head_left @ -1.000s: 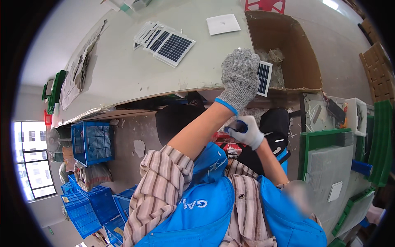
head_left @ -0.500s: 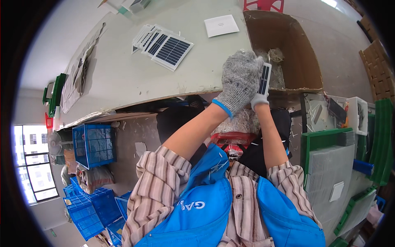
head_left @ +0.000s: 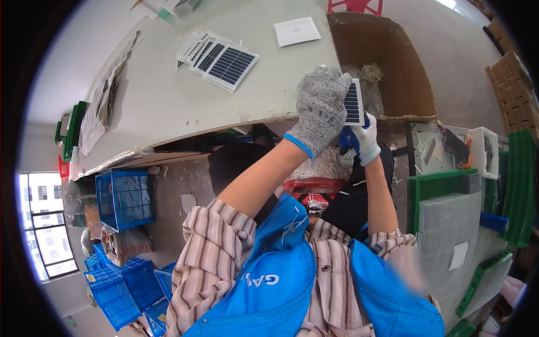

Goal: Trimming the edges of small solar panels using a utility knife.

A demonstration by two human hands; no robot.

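1. Up front, the left hand (head_left: 321,109), in a grey knit glove, is curling its fingers around a small solar panel (head_left: 353,103) and holding it upright by its left edge.
2. Just below it, the right hand (head_left: 365,140), in a white glove, is closing around a blue tool (head_left: 348,137) and touching the panel's lower edge.
3. Just beyond both hands, an open cardboard box (head_left: 387,56) is sitting on the pale surface (head_left: 168,95), holding crumpled clear wrapping.
4. Farther out to the left of the hands, a fanned stack of solar panels (head_left: 219,59) is lying flat, and a white square card (head_left: 297,31) is resting beyond them.
5. To the right of the hands, green trays (head_left: 426,185) are holding grey sheets.
6. Well off to the lower left, blue crates (head_left: 124,196) are standing on the floor.
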